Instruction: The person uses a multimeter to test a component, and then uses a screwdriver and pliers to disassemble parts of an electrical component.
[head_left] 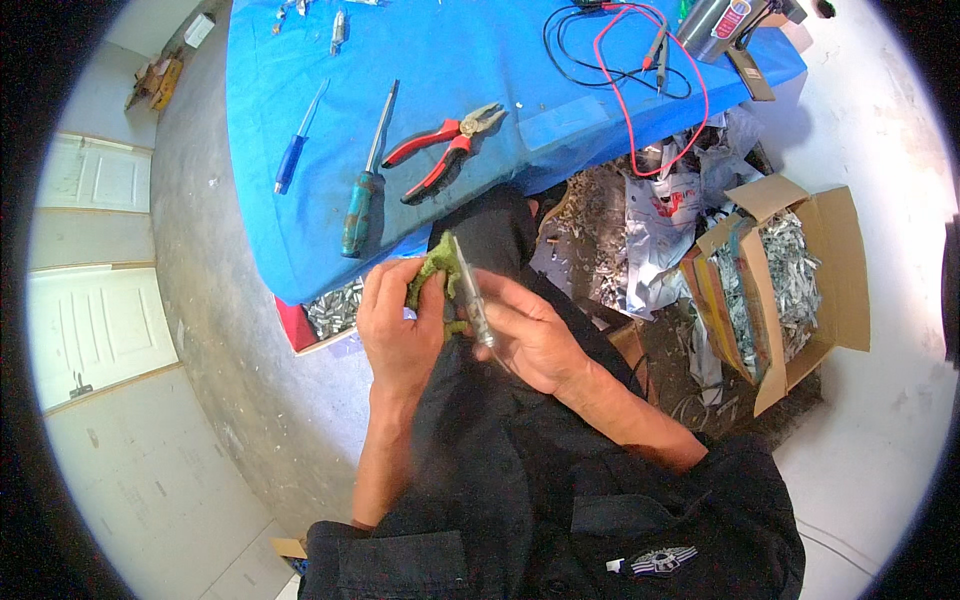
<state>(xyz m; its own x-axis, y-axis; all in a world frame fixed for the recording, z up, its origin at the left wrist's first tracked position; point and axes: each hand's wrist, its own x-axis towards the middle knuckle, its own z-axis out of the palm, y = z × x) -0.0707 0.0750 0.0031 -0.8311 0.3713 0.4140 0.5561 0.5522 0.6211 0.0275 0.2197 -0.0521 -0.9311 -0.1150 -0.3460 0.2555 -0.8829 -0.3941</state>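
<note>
Largest item: blue-covered table (470, 50); positions below refer to it. Open cardboard box (845, 270) of shiny metal scrap sits lower, off the table's right side. Teal-handled screwdriver (356, 215) lies on the table near its front edge; red-handled pliers (467, 128) lie on the table to the right of that, jaws away from the person.

Both hands are in front of the table's near edge, above the lap. Left hand (400, 330): thumb and fingers pinched closed on a bunched green cloth (436, 268). Right hand (540, 340): fingers closed around a slim, greyish, clear-looking rod (470, 297), tilted beside the cloth. Contact between rod and cloth cannot be told; rod is blurred, material uncertain.

Handling estimate: cloth light, limp, forgiving; any gathered fold should serve as a hold. Rod probably light and stiff, perhaps smooth enough to slip, possibly brittle if glass or thin plastic. Best hold likely around the thicker lower part, light pressure, no sideways bending at the narrow upper end.
</note>
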